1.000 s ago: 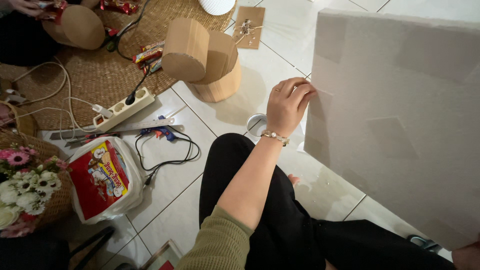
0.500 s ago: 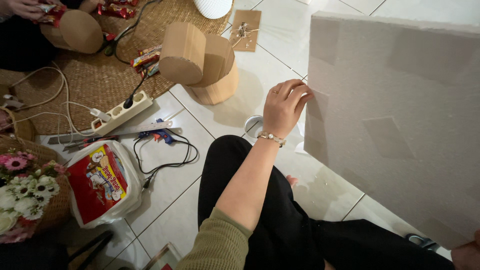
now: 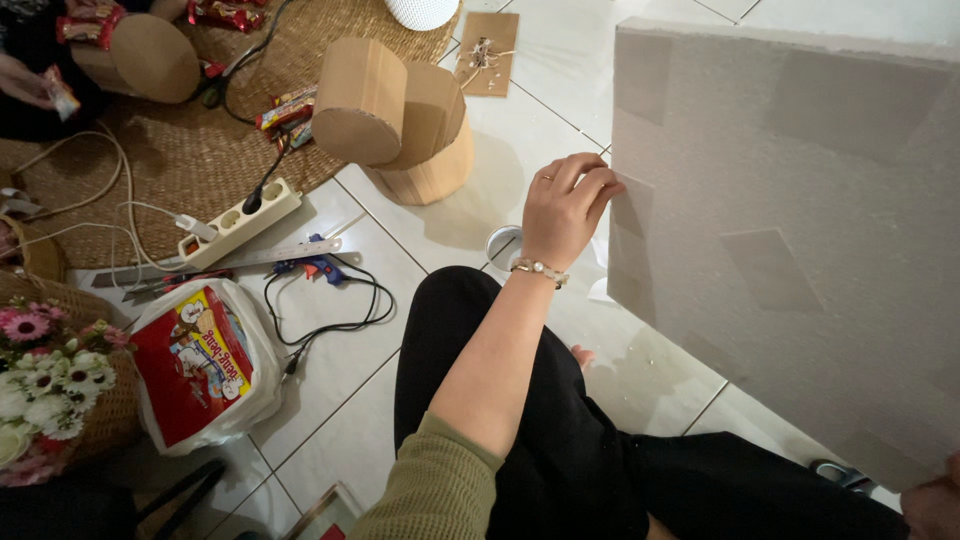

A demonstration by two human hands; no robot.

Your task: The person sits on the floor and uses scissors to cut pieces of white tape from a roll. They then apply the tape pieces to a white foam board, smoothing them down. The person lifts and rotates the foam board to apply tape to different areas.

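Note:
A large grey-white foam board (image 3: 800, 230) stands tilted on the tiled floor at the right, with paler tape patches on its face. My left hand (image 3: 565, 205), wearing a ring and a beaded bracelet, has its fingers curled onto the board's left edge at a strip of tape. Only a sliver of my right hand (image 3: 940, 505) shows, at the board's lower right corner, and its grip is hidden. My legs in black trousers (image 3: 540, 420) lie below the board.
Stacked cardboard cylinders (image 3: 400, 110), a tape roll (image 3: 503, 243), a power strip (image 3: 238, 222), a metal ruler (image 3: 230, 265) and a blue glue gun (image 3: 312, 267) lie on the floor. Left: a plastic bag (image 3: 200, 365), a flower basket (image 3: 50, 385), a woven mat (image 3: 170, 150), another person's hand (image 3: 25, 80).
My left hand stays on the board's left edge, barely shifted. The view has drifted slightly, and the other person's hand at the top left has moved.

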